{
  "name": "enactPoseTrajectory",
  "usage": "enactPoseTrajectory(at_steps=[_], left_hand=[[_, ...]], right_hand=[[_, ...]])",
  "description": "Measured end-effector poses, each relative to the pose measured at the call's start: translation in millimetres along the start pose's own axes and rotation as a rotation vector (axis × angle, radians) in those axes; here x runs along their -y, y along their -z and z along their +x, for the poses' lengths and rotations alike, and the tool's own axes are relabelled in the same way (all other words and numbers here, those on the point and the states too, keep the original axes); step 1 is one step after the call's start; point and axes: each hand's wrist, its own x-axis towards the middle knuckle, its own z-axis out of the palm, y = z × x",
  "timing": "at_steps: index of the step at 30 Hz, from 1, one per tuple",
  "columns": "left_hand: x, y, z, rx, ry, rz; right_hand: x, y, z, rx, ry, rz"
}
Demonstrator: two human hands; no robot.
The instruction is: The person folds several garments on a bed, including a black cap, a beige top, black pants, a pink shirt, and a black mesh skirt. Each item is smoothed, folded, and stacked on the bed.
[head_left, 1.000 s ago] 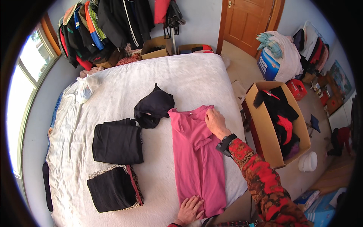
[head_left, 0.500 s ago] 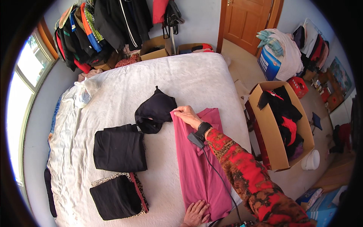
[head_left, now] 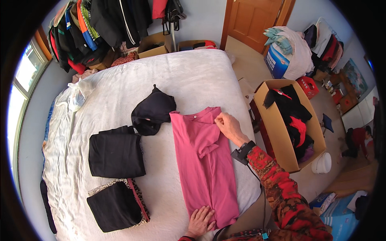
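The big white bed (head_left: 197,80) holds the clothes. From the pink shirt (head_left: 206,176), which lies long on the bed, a cardboard box (head_left: 270,120) is at two o'clock and folded black cloth (head_left: 116,154) at nine. The right hand (head_left: 231,126) is at its one o'clock, fingers curled together; I can't tell if they pinch cloth. The left hand (head_left: 200,221) presses six o'clock, fingers a bit apart.

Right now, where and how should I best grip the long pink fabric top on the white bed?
Probably pinch the long pink fabric top at its two far corners, either side of the neckline, coming in from left and right. It lies nearly flat, and those corners jut out. Your right hand is near the right corner; your left hand touches the near end.
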Motion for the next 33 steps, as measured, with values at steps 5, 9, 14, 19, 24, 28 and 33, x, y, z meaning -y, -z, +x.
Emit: enactPoseTrajectory(at_steps=[5,9,14,19,24,28,33], left_hand=[[0,0,1,-0.015,-0.010,-0.007],[-2,2,1,-0.015,0.001,0.004],[-4,4,1,0.011,0.017,0.014],[-4,6,1,0.006,0.011,0.021],[-5,5,1,0.007,0.021,0.019],[-5,6,2,-0.006,0.015,0.013],[-4,5,1,0.012,0.022,0.010]], right_hand=[[-1,-4,-15,0.146,-0.025,-0.107],[10,4,-17,0.142,-0.018,0.028],[24,12,-25,0.130,-0.192,0.642],[14,-3,-27,-0.017,-0.275,0.318],[14,3,-54,-0.211,-0.071,0.015],[42,6,-81,-0.196,0.422,-0.085],[44,4,-114,-0.241,0.178,0.004]])
